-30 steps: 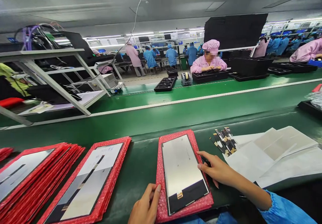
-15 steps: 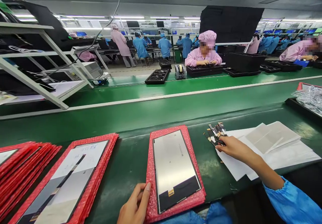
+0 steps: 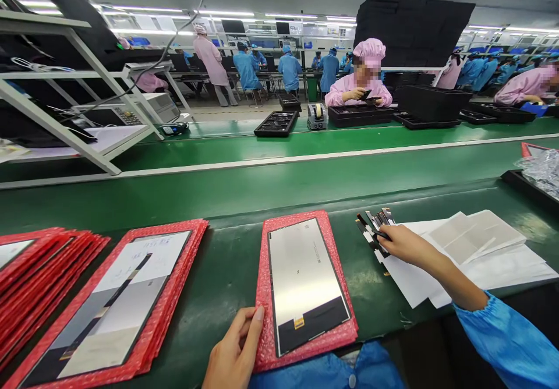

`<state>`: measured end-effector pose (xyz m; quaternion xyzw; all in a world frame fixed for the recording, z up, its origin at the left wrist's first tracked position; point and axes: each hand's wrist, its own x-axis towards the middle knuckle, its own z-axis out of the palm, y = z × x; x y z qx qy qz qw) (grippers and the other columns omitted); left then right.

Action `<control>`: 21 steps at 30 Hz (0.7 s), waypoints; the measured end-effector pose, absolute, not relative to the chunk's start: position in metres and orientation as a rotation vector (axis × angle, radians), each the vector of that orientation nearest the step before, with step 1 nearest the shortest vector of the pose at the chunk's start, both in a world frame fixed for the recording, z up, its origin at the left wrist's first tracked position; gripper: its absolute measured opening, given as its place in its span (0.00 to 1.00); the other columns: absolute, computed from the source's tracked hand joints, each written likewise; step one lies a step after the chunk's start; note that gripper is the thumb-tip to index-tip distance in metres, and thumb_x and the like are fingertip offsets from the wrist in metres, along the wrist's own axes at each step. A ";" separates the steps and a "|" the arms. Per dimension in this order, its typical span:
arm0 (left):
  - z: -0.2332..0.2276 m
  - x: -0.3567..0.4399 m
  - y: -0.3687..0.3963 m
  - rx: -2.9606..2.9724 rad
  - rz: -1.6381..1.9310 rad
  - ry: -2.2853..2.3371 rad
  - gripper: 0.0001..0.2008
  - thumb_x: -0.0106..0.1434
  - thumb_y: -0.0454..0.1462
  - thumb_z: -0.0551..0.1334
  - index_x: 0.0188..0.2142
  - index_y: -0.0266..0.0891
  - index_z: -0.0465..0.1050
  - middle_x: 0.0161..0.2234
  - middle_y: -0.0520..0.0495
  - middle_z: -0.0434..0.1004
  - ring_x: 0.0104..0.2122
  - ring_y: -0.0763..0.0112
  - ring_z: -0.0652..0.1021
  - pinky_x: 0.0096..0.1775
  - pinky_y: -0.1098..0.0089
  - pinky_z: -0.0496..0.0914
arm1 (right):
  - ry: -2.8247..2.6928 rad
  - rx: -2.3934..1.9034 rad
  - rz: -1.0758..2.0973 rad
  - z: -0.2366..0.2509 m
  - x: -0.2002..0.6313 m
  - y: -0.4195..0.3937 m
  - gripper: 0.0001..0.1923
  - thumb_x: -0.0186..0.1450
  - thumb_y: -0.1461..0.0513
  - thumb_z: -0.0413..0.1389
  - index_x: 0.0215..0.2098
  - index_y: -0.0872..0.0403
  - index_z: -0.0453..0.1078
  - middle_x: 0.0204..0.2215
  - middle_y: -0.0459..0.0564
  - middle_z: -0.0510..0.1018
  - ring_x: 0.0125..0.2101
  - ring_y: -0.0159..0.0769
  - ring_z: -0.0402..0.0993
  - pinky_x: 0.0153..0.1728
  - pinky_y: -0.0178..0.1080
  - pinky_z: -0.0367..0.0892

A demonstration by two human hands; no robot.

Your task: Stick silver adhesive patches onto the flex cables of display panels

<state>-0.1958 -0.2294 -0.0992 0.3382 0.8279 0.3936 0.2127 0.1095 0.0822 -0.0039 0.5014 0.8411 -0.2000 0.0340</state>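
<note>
An LCD panel [image 3: 308, 272], silver with a black lower strip and a small gold connector, lies face down or back up, I cannot tell which, on red bubble-wrap bags [image 3: 261, 284]. My left hand [image 3: 236, 345] pinches the left edge of these bags near the bottom, thumb on top. To the right, my right hand [image 3: 404, 243] is closed on a dark flex cable at a bunch of black-and-white flex cables [image 3: 371, 229]. Its fingertips partly hide that cable. White paper sheets [image 3: 463, 261] lie under my right wrist.
Left of me are a stack of red bags with a panel and handwritten note [image 3: 140, 284] and another red stack [image 3: 39, 284]. A black tray [image 3: 530, 188] holds clear plastic at right. Across the green bench, a co-worker in pink [image 3: 367, 80] sits behind black trays.
My right hand has shifted slightly among the flex cables, and a dark cable end now shows at its fingertips. My left hand stays at the bag edge. The view has tilted a little.
</note>
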 end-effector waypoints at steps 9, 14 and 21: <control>-0.074 -0.193 -0.228 0.921 1.194 2.484 0.26 0.57 0.60 0.53 0.53 0.61 0.65 0.21 0.54 0.77 0.20 0.64 0.79 0.23 0.71 0.68 | 2.640 1.652 -1.648 0.017 0.103 0.065 0.16 0.68 0.49 0.50 0.33 0.51 0.66 0.20 0.38 0.74 0.08 0.21 0.60 0.11 0.31 0.55; -0.049 -0.162 -0.225 0.919 1.157 2.531 0.29 0.55 0.66 0.48 0.46 0.59 0.72 0.32 0.50 0.83 0.31 0.63 0.82 0.32 0.68 0.74 | 2.408 1.332 -2.215 0.018 0.073 0.021 0.20 0.63 0.44 0.56 0.33 0.52 0.65 0.19 0.39 0.76 0.06 0.21 0.59 0.06 0.28 0.53; -0.022 -0.103 -0.218 0.722 1.014 1.211 0.31 0.59 0.66 0.51 0.50 0.53 0.72 0.17 0.52 0.73 0.10 0.79 0.66 0.15 0.73 0.56 | 1.664 0.656 -2.793 0.006 0.038 -0.055 0.14 0.67 0.49 0.58 0.36 0.50 0.67 0.21 0.44 0.83 0.06 0.18 0.56 0.05 0.24 0.57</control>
